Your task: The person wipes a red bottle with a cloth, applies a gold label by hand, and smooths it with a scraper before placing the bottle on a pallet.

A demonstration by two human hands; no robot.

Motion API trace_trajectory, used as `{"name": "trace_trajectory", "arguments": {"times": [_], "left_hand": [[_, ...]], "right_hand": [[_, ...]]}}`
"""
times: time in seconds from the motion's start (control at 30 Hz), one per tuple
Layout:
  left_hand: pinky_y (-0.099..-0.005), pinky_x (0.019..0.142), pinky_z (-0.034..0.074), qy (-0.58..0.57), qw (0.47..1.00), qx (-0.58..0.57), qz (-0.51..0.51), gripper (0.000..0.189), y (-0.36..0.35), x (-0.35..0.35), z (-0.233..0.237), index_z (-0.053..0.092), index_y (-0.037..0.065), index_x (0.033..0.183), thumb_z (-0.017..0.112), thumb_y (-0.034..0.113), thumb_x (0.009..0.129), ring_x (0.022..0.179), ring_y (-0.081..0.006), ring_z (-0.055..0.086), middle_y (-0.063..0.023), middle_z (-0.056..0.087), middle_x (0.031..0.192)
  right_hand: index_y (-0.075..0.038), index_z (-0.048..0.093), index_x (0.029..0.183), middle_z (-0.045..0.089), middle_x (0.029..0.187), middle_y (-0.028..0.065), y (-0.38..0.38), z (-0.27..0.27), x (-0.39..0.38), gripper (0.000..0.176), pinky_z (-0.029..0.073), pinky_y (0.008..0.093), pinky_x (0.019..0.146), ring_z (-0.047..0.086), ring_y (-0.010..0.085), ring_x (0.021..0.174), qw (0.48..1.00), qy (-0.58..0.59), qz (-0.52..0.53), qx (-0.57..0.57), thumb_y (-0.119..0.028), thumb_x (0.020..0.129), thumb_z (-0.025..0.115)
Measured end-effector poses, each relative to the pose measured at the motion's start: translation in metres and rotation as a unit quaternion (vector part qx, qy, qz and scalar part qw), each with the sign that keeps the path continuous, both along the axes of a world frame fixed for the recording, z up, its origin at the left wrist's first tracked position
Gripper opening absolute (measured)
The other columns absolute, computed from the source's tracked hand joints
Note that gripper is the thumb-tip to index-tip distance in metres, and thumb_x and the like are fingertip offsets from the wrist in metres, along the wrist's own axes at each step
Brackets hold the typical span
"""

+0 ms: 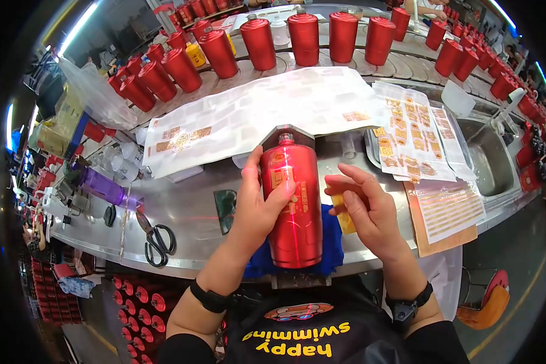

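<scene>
A red bottle with gold print and a clear neck lies tilted in front of me, its neck pointing away against a notched metal holder. My left hand is wrapped round its left side, the thumb lying across the printed front. To the right of the bottle, apart from it, my right hand has curled fingers with a flat yellow piece tucked among them. A blue cloth lies under the bottle.
Beyond the bottle lies a long white transfer sheet with some gold labels. More gold label sheets are at right, before a sink. Scissors and a purple bottle lie left. Red bottles line the conveyor behind.
</scene>
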State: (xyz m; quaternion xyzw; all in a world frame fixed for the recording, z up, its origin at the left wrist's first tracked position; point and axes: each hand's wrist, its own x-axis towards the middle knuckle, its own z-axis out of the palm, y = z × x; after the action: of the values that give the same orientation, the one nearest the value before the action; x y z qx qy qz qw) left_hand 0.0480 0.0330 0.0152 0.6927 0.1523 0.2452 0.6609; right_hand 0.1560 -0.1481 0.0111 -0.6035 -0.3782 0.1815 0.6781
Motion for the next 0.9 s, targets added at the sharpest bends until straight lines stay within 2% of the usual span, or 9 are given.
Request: {"name": "trace_trajectory", "arguments": {"times": [0.17, 0.27, 0.37, 0.47, 0.57, 0.67, 0.77, 0.87, 0.9], "left_hand": [[-0.0359, 0.107, 0.039, 0.054, 0.990, 0.126, 0.043, 0.084, 0.000, 0.013, 0.009, 0.025, -0.011, 0.146, 0.072, 0.020, 0.084, 0.126, -0.0287, 0.048, -0.0258, 0.044, 0.137], [-0.0372, 0.109, 0.037, 0.061, 0.980, 0.186, 0.043, 0.081, 0.004, 0.017, 0.009, 0.028, -0.011, 0.144, 0.073, 0.020, 0.083, 0.128, -0.0324, 0.046, -0.0270, 0.043, 0.137], [-0.0378, 0.110, 0.035, 0.072, 0.972, 0.223, 0.033, 0.080, 0.005, 0.018, 0.014, 0.031, -0.011, 0.143, 0.073, 0.021, 0.084, 0.129, -0.0330, 0.044, -0.0263, 0.042, 0.138], [-0.0342, 0.107, 0.039, 0.077, 0.964, 0.255, 0.018, 0.080, 0.008, 0.017, 0.012, 0.025, -0.008, 0.148, 0.071, 0.020, 0.089, 0.125, -0.0227, 0.048, -0.0199, 0.044, 0.138], [-0.0338, 0.107, 0.039, 0.045, 0.978, 0.205, 0.015, 0.080, 0.006, 0.015, 0.008, 0.024, -0.008, 0.148, 0.071, 0.021, 0.090, 0.125, -0.0223, 0.048, -0.0194, 0.044, 0.139], [-0.0374, 0.110, 0.036, 0.032, 0.986, 0.165, 0.018, 0.081, 0.006, 0.014, 0.005, 0.029, -0.008, 0.145, 0.073, 0.023, 0.085, 0.130, -0.0294, 0.044, -0.0240, 0.038, 0.142], [-0.0372, 0.110, 0.036, 0.040, 0.986, 0.158, 0.019, 0.080, 0.006, 0.013, 0.005, 0.028, -0.008, 0.146, 0.072, 0.021, 0.085, 0.130, -0.0287, 0.044, -0.0237, 0.038, 0.142], [-0.0332, 0.108, 0.037, 0.047, 0.986, 0.158, 0.006, 0.078, 0.007, 0.011, 0.006, 0.021, -0.005, 0.150, 0.066, 0.015, 0.090, 0.128, -0.0213, 0.045, -0.0177, 0.040, 0.142], [-0.0331, 0.108, 0.037, 0.042, 0.988, 0.150, 0.003, 0.078, 0.007, 0.010, 0.006, 0.021, -0.005, 0.150, 0.066, 0.015, 0.090, 0.128, -0.0212, 0.045, -0.0178, 0.040, 0.142]], "right_hand": [[0.000, 0.047, 0.132, 0.068, 0.110, 0.0163, -0.002, 0.001, 0.002, 0.033, 0.057, 0.0284, 0.074, 0.067, 0.0152, 0.093, 0.998, 0.063, 0.016, 0.012, -0.006, 0.100, 0.050], [0.000, 0.050, 0.122, 0.069, 0.102, 0.0136, -0.003, 0.008, 0.007, 0.024, 0.054, 0.0256, 0.071, 0.066, 0.0118, 0.085, 0.992, 0.120, 0.030, -0.023, -0.007, 0.098, 0.052], [-0.005, 0.049, 0.113, 0.067, 0.084, 0.0062, 0.001, 0.007, 0.009, 0.017, 0.046, 0.0203, 0.061, 0.060, 0.0076, 0.068, 0.992, 0.114, 0.036, -0.040, -0.012, 0.099, 0.054], [-0.006, 0.050, 0.109, 0.065, 0.080, 0.0034, 0.003, -0.002, 0.011, 0.015, 0.042, 0.0190, 0.057, 0.055, 0.0041, 0.064, 0.993, 0.107, 0.041, -0.027, -0.014, 0.098, 0.056], [-0.001, 0.054, 0.106, 0.063, 0.089, 0.0026, -0.002, 0.011, 0.011, 0.014, 0.049, 0.0231, 0.071, 0.060, 0.0056, 0.081, 0.981, 0.162, 0.082, -0.072, -0.008, 0.094, 0.059], [-0.002, 0.054, 0.106, 0.062, 0.090, 0.0024, -0.002, 0.015, 0.012, 0.014, 0.049, 0.0227, 0.071, 0.058, 0.0055, 0.081, 0.973, 0.176, 0.125, -0.081, -0.009, 0.095, 0.059], [-0.007, 0.052, 0.107, 0.064, 0.079, 0.0011, 0.002, 0.007, 0.011, 0.014, 0.043, 0.0183, 0.062, 0.057, 0.0038, 0.071, 0.984, 0.126, 0.113, -0.056, -0.015, 0.097, 0.059], [-0.007, 0.053, 0.106, 0.064, 0.079, 0.0008, 0.006, 0.003, 0.013, 0.014, 0.043, 0.0184, 0.062, 0.058, 0.0039, 0.071, 0.986, 0.152, 0.060, -0.044, -0.014, 0.096, 0.059], [-0.007, 0.053, 0.106, 0.064, 0.079, 0.0007, 0.006, 0.005, 0.013, 0.013, 0.043, 0.0185, 0.062, 0.058, 0.0040, 0.071, 0.985, 0.154, 0.063, -0.049, -0.014, 0.096, 0.059]]}}
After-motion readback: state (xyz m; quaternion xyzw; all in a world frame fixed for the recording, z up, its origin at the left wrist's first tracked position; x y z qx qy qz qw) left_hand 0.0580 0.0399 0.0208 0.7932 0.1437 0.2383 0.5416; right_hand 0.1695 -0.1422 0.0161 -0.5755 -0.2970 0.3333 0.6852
